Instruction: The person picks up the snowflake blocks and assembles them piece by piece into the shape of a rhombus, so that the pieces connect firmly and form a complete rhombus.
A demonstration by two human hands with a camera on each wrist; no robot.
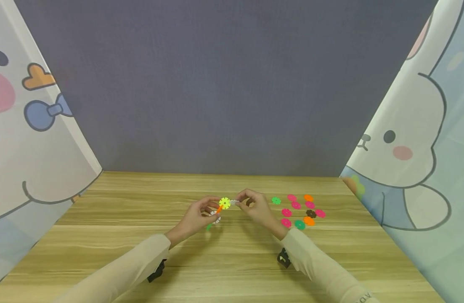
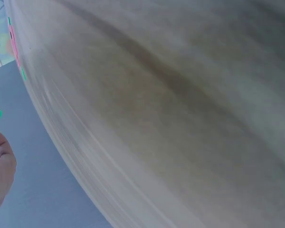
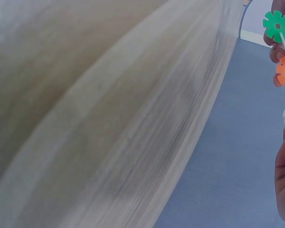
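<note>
A chain of notched plastic discs hangs between both hands above the wooden table. In the head view, my left hand (image 1: 194,218) grips it around the orange disc (image 1: 219,208) and a white disc (image 1: 216,219). Below these dangles a green disc (image 1: 209,227), seen nearly edge-on. The yellow disc (image 1: 225,200) faces the camera at the chain's upper right. My right hand (image 1: 257,207) pinches another white disc (image 1: 233,202) against the yellow disc's right edge. The right wrist view shows the green disc (image 3: 271,21) at the far end; fingers hide part of the joints.
Loose discs lie on the table (image 1: 122,235) right of my right hand: several pink (image 1: 286,213), orange (image 1: 309,221), green (image 1: 276,200), teal (image 1: 300,225) and brown (image 1: 311,214). A dark grey panel (image 1: 224,92) stands behind, with cartoon-printed panels on both sides.
</note>
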